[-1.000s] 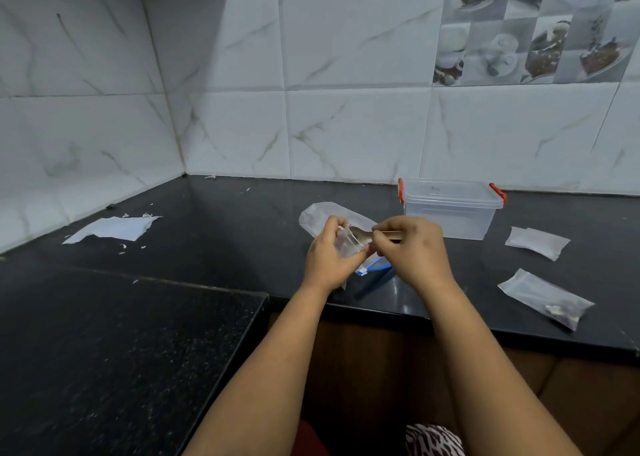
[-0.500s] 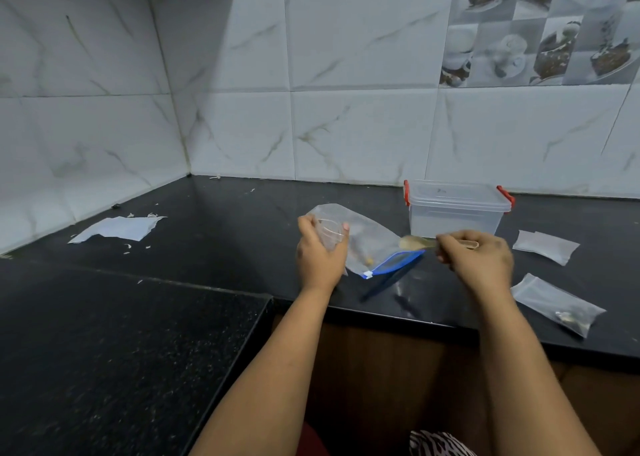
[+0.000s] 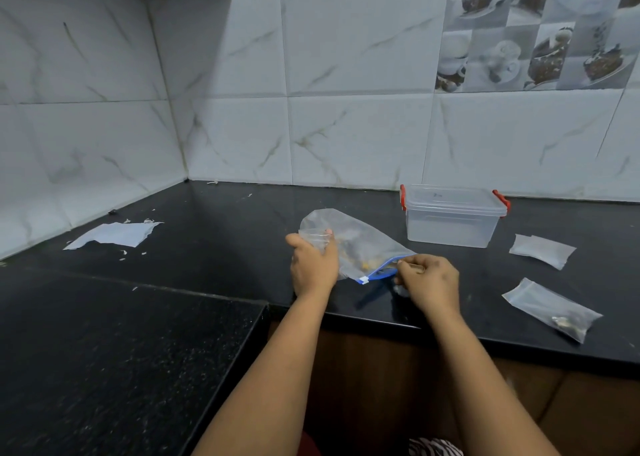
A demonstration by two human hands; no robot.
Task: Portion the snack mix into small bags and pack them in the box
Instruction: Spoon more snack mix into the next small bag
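Note:
A large clear zip bag (image 3: 360,240) with a blue seal strip lies on the black counter and holds some snack mix. My left hand (image 3: 313,265) grips a small clear bag (image 3: 313,237) upright beside it. My right hand (image 3: 429,284) holds a small spoon (image 3: 410,265) whose bowl is inside the large bag's blue mouth. A clear plastic box (image 3: 453,218) with red latches and its lid on stands behind, to the right. Two small bags lie at the right: a flat one (image 3: 542,250) and one with snack mix (image 3: 552,310).
A torn white paper (image 3: 114,234) and scraps lie at the left of the counter (image 3: 225,240). Tiled walls close the back and left. A lower speckled black slab (image 3: 114,358) juts out at the front left. The counter's front edge runs below my wrists.
My hands have parted: the left lifted the small bag up and left, the right carried the spoon out to the right and then back into the large bag's mouth.

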